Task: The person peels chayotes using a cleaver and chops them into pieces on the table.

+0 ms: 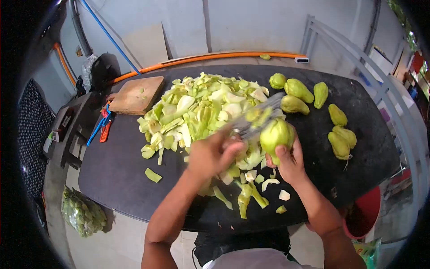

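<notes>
My left hand (209,153) is closed around the handle of a knife (259,117). Its broad grey blade is smeared by motion and slants up to the right, close to a green chayote (275,135). That chayote sits in my right hand (291,162), the thumb on its near side and the fingers partly hidden behind it. Whether the blade touches it, I cannot tell. Behind and left of my hands spreads a big heap of pale green chayote slices (197,105). Peel strips (244,199) and small offcuts lie below my hands.
Several whole chayotes (297,90) rest on the dark table (121,179) at the right. A wooden cutting board (137,94) is at the back left, beside red-handled scissors (105,131). On the floor are a filled plastic bag (83,211) and a red bucket (369,210).
</notes>
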The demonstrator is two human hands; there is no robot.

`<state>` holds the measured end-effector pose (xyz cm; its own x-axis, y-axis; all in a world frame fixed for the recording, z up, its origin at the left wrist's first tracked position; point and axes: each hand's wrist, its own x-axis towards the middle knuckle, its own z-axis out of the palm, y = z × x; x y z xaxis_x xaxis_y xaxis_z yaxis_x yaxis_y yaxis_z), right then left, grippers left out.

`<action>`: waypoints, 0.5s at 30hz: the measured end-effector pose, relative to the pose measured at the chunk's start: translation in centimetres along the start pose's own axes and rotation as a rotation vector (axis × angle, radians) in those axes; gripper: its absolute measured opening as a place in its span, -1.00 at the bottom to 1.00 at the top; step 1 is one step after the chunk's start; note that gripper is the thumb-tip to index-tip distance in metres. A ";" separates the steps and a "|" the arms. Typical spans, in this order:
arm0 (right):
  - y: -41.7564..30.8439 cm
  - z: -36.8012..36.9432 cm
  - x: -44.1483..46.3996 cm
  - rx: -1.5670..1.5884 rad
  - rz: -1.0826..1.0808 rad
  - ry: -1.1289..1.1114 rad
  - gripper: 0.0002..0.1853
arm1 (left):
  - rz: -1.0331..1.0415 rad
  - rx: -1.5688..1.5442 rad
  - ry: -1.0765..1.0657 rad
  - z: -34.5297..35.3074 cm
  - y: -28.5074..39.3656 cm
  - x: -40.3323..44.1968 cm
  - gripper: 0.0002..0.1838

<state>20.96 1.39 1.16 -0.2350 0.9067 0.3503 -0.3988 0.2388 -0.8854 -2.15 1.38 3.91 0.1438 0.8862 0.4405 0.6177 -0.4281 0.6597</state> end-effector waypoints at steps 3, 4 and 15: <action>-0.3 -0.4 1.1 -0.061 -0.019 0.044 -0.40 | 0.007 -0.070 -0.004 -0.1 -1.0 -0.8 -0.31; 0.1 -0.7 0.9 -0.059 0.042 0.075 -0.38 | 0.056 -0.044 -0.020 0.1 -0.5 -1.1 -0.27; 8.6 -5.6 -1.7 0.094 0.289 0.012 -0.49 | 0.491 -0.010 -0.021 1.3 2.7 -2.0 -0.10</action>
<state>22.89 3.87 -8.75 -0.3400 0.9366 0.0842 -0.3972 -0.0619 -0.9157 0.24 -1.26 4.01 0.4318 0.5824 0.6888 0.4656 -0.7980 0.3828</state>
